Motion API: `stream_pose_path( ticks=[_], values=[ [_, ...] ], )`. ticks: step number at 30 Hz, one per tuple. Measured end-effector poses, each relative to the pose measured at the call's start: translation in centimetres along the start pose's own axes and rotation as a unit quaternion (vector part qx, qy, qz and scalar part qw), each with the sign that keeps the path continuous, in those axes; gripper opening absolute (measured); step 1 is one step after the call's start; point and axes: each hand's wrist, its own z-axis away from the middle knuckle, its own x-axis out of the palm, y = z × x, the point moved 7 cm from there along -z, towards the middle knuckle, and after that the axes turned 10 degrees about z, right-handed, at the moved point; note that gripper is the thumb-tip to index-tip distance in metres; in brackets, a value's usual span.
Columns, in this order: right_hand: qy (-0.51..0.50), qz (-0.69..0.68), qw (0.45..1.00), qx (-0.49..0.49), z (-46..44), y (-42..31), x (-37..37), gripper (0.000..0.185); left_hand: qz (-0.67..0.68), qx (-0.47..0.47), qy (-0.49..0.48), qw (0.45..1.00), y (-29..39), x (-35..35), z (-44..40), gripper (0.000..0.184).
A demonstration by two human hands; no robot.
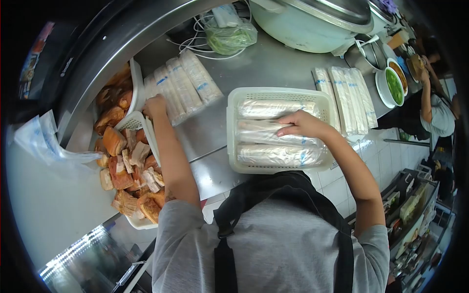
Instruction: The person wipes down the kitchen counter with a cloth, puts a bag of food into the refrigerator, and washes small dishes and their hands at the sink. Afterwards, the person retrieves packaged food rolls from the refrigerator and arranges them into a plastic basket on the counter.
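Note:
Long clear-wrapped packs with blue print, looking like bundled disposable chopsticks, lie in several places. A pale plastic basket in front of me holds three of them. My right hand reaches over its rim with thumb and fingers closed on the middle pack. To the left, several packs lie side by side on the steel counter. My left hand is curled at the leftmost of these, close to a white bin; its fingertips are partly hidden. More packs lie right of the basket.
Browned meat chunks fill white bins on the left. A plastic bag with green contents lies among white cables at the back. Beyond the basket stands a large lidded pot. Bowls of green and orange food are far right, near another person.

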Motion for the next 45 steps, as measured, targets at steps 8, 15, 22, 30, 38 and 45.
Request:
stream_pose_path(
  ticks=[8, 15, 22, 30, 38, 45],
  values=[
    [0.173, 0.307, 0.933, -0.069, 1.0, -2.9, 1.5, 0.049, 0.14, -0.073, -0.016, 0.987, 2.3, -4.3, 3.8, 0.067],
    [0.272, 0.12, 0.953, -0.05, 1.4, -5.0, -0.6, 0.046, 0.11, -0.086, -0.055, 0.989, -0.4, -2.2, 0.3, 0.072],
    [0.231, -0.232, 0.94, -0.096, -2.8, -10.7, -3.1, 0.05, 0.208, 0.165, -0.054, 0.963, 7.5, -7.5, 7.1, 0.073],
    [0.229, -0.222, 0.934, -0.16, -7.9, -13.3, -3.6, 0.082, 0.711, 0.125, -0.434, 0.539, 19.2, -13.4, 24.1, 0.064],
    [0.041, -0.079, 0.996, 0.001, -1.1, -7.3, -8.8, 0.043, 0.661, 0.062, -0.544, 0.513, 19.0, -10.2, 25.2, 0.071],
    [0.047, -0.083, 0.993, 0.068, -0.6, 2.7, -6.8, 0.042, 0.449, 0.223, -0.47, 0.727, 15.6, -6.8, 27.6, 0.045]
  ],
)
